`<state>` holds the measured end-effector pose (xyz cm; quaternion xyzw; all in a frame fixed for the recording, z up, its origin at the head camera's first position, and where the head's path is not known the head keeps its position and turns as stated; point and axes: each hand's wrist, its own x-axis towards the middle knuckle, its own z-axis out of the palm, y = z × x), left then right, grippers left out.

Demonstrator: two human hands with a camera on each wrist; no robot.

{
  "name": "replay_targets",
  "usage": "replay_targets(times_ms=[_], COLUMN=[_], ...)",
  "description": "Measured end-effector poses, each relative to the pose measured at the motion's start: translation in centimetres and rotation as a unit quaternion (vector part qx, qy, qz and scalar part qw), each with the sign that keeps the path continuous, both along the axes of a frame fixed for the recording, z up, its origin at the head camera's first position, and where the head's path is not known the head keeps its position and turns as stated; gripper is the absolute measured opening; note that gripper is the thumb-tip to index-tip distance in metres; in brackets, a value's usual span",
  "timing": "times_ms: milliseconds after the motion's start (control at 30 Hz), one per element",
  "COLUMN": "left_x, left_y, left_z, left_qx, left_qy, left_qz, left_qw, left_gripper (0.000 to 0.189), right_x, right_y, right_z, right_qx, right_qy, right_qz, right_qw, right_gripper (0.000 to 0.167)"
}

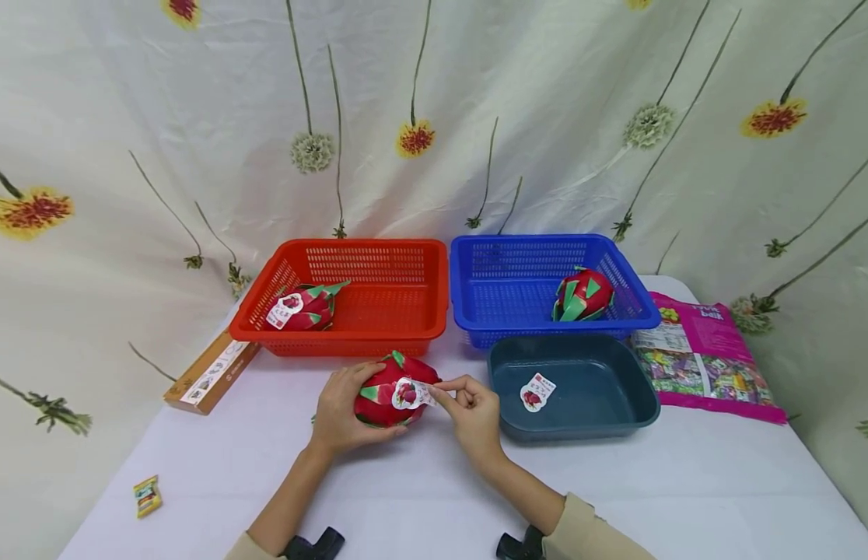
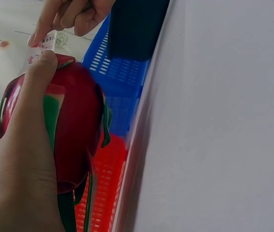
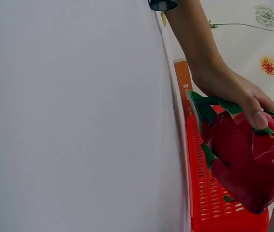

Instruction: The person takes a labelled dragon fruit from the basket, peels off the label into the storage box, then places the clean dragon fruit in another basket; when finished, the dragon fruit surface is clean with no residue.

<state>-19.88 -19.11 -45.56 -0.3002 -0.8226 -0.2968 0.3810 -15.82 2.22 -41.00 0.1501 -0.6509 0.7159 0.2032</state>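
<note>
My left hand [image 1: 341, 411] grips a red, green-tipped dragon fruit [image 1: 379, 398] from its left side, thumb below and fingers over the top. On the fruit's front lies a white sticker [image 1: 407, 394] with a dragon fruit picture. Its right end is pinched between the thumb and index finger of my right hand [image 1: 476, 420]. In the left wrist view the thumb lies near the printed end of the label [image 2: 45, 44]. The right wrist view shows the shiny red fruit [image 3: 241, 154] with the sticker at its edge.
Behind stand a red basket [image 1: 357, 336] with a stickered dragon fruit [image 1: 311, 308], and a blue basket [image 1: 556, 327] with another fruit [image 1: 583, 295]. A dark teal tray [image 1: 574, 429] holds one sticker [image 1: 537, 392]. Around are a pink candy bag [image 1: 707, 358], a brown box [image 1: 211, 373] and a yellow packet [image 1: 148, 496].
</note>
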Motion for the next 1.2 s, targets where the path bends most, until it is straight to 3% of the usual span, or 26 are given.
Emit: replay_targets(times_ms=[233, 367, 500, 633, 767, 867, 967, 1067, 1200], left_x=[-0.2, -0.9, -1.3, -1.0, -0.7, -0.7, -0.7, -0.8, -0.8], left_y=[0.2, 0.0, -0.4, -0.4, -0.6, -0.7, -0.8, -0.7, -0.4], left_z=[-0.3, -0.7, -1.0, -1.3, -1.4, -1.4, -1.3, -1.3, -1.3], left_qx=[-0.009, -0.01, -0.008, -0.014, -0.013, -0.012, -0.014, -0.017, -0.015], left_qy=[-0.023, -0.035, -0.073, -0.115, -0.131, -0.135, -0.136, -0.138, -0.143], left_qz=[-0.004, 0.026, 0.054, 0.045, 0.047, 0.048, 0.05, 0.05, 0.05], left_qw=[0.9997, 0.999, 0.9958, 0.9923, 0.9902, 0.9896, 0.9894, 0.989, 0.9883], left_gripper=[0.083, 0.085, 0.085, 0.086, 0.086, 0.087, 0.088, 0.087, 0.088], right_x=[0.9, 0.9, 0.3, -0.1, -0.7, -1.4, -2.2, -3.2, -4.7], right_y=[0.3, 1.5, 4.4, 8.5, 13.4, 17.0, 19.6, 21.2, 22.2], right_z=[1.0, 1.7, 3.1, 4.2, 4.6, 4.5, 3.8, 2.7, 0.8], right_qx=[0.002, -0.025, -0.045, -0.035, 0.006, 0.085, 0.164, 0.222, 0.307], right_qy=[-0.01, 0.045, 0.09, 0.043, -0.075, -0.163, -0.216, -0.231, -0.211], right_qz=[0.01, 0.011, -0.009, -0.037, -0.02, 0.019, 0.054, 0.066, 0.057], right_qw=[0.9999, 0.9986, 0.9949, 0.9978, 0.997, 0.9827, 0.961, 0.945, 0.9262], right_gripper=[0.008, 0.007, 0.006, 0.008, 0.016, 0.026, 0.034, 0.036, 0.03])
